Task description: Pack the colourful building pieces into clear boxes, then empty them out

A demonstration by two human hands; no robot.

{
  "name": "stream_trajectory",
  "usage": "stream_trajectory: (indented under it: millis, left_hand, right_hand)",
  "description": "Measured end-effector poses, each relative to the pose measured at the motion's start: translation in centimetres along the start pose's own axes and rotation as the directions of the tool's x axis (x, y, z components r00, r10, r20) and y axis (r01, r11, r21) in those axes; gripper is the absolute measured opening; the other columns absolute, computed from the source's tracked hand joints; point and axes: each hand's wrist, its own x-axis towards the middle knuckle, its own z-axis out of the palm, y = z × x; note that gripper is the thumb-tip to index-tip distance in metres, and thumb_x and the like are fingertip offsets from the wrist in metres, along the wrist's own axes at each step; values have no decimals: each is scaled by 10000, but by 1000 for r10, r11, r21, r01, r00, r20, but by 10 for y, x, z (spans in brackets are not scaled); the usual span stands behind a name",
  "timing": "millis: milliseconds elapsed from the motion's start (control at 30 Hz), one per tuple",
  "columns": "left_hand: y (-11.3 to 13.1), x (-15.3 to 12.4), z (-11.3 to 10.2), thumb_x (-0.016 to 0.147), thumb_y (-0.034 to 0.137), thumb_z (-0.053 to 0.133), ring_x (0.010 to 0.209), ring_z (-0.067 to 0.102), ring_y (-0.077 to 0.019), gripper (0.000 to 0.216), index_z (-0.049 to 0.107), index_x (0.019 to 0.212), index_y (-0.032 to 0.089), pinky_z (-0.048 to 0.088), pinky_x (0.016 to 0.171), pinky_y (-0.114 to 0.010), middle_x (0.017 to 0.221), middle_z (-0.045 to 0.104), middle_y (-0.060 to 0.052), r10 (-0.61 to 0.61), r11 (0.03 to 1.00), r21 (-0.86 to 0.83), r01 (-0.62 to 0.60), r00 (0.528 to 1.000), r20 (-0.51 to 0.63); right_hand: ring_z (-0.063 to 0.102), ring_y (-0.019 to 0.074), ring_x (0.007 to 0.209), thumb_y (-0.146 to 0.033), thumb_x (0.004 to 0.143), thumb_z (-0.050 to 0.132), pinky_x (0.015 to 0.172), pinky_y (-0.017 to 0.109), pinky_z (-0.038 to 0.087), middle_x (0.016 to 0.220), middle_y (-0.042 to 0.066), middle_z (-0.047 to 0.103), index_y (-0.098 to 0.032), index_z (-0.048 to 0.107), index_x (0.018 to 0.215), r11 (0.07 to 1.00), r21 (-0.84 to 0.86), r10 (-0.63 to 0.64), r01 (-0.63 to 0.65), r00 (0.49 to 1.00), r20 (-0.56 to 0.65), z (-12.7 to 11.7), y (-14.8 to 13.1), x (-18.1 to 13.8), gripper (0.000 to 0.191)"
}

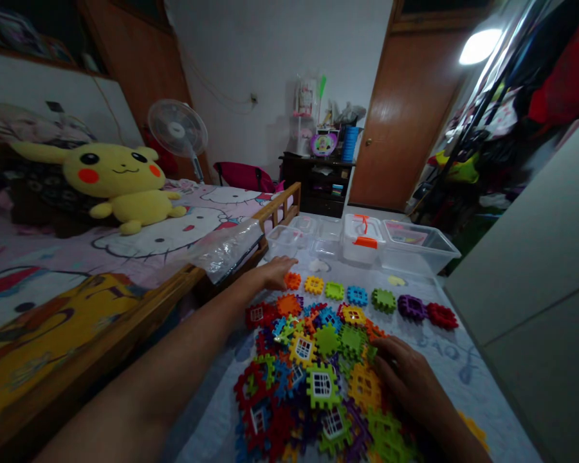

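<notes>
My left hand reaches to the far left of the table, fingers apart, its thumb touching or right beside an orange interlocking block. That block is at the left end of a row with yellow, lime, blue, green, purple and red blocks. A mixed heap of notched plastic blocks lies nearer me, some with white window grilles. At its right edge, my right hand has its fingers curled on a small green block, partly hidden by them.
Behind the row stand clear plastic boxes and a lidded box with orange clips. A wooden bed rail runs along the left, with a plastic bag over it. A white cabinet borders the right side.
</notes>
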Motion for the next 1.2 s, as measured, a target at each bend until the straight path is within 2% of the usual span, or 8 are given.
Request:
stream_trajectory:
  millis: [133, 233, 333, 467, 667, 833, 1033, 1200]
  left_hand:
    - [5, -34, 6, 838, 257, 549, 1153, 558, -218, 390, 569, 1218, 169, 410, 959, -269, 1261, 608, -100, 36, 997, -63, -38, 999, -28]
    - [6, -48, 20, 828, 256, 539, 927, 639, -204, 237, 663, 1016, 184, 460, 783, -252, 1035, 699, -66, 12, 995, -101, -13, 1000, -19]
    - [6, -51, 34, 782, 227, 554, 819, 646, -211, 198, 686, 919, 175, 443, 677, -257, 920, 713, -67, -46, 991, -130, 38, 997, -58]
    - [7, -48, 42, 754, 179, 545, 786, 645, -191, 187, 696, 866, 176, 415, 646, -243, 857, 718, -48, -114, 979, -184, 87, 984, -138]
    - [16, -52, 29, 745, 147, 538, 740, 628, -160, 162, 670, 837, 163, 416, 641, -232, 796, 696, -25, -144, 962, -264, 70, 951, -272]
    - [37, -63, 21, 782, 140, 521, 830, 605, -155, 140, 634, 861, 165, 438, 754, -238, 894, 666, -39, -89, 962, -270, -26, 911, -403]
    - [41, -73, 25, 758, 259, 630, 876, 616, -175, 179, 669, 916, 183, 457, 779, -245, 944, 670, -37, 161, 921, -308, -238, 953, -255]
    - [22, -64, 26, 818, 215, 502, 947, 626, -192, 239, 685, 965, 171, 456, 835, -264, 1021, 693, -60, -59, 939, -343, -13, 978, -199]
  right_hand:
    - [651, 233, 888, -347, 881, 459, 826, 381, 520, 973, 92, 682, -213, 668, 1036, 1000, 5, -9, 9, 1000, 0, 0, -2, 1, 293]
    - [654, 232, 881, -354, 881, 461, 810, 374, 522, 966, 92, 683, -207, 672, 1028, 1000, -7, -16, 16, 1000, 1, 0, -1, 1, 297]
    - [655, 240, 885, -363, 880, 460, 806, 381, 522, 953, 99, 685, -202, 672, 1015, 1000, -21, -22, 22, 1000, 0, 0, 0, 1, 299]
    - [654, 233, 864, -351, 877, 452, 794, 378, 523, 935, 93, 683, -198, 669, 1014, 999, -23, -24, 24, 1000, 1, -1, -1, 2, 298]
    - [655, 225, 861, -340, 866, 460, 792, 362, 522, 934, 85, 680, -196, 670, 1013, 999, -27, -20, 20, 1000, 2, -1, -2, 2, 295]
    - [651, 225, 866, -342, 875, 451, 799, 369, 519, 940, 82, 678, -211, 661, 1009, 1000, -21, -15, 16, 1000, 16, -1, -2, 2, 281]
    - [656, 228, 882, -348, 872, 457, 814, 375, 519, 969, 82, 685, -213, 664, 1011, 1000, -11, -18, 18, 1000, 2, -1, -2, 1, 284]
    - [655, 235, 893, -354, 868, 458, 815, 379, 521, 972, 94, 687, -205, 675, 1015, 1000, -21, -14, 14, 1000, -8, 0, -1, 1, 301]
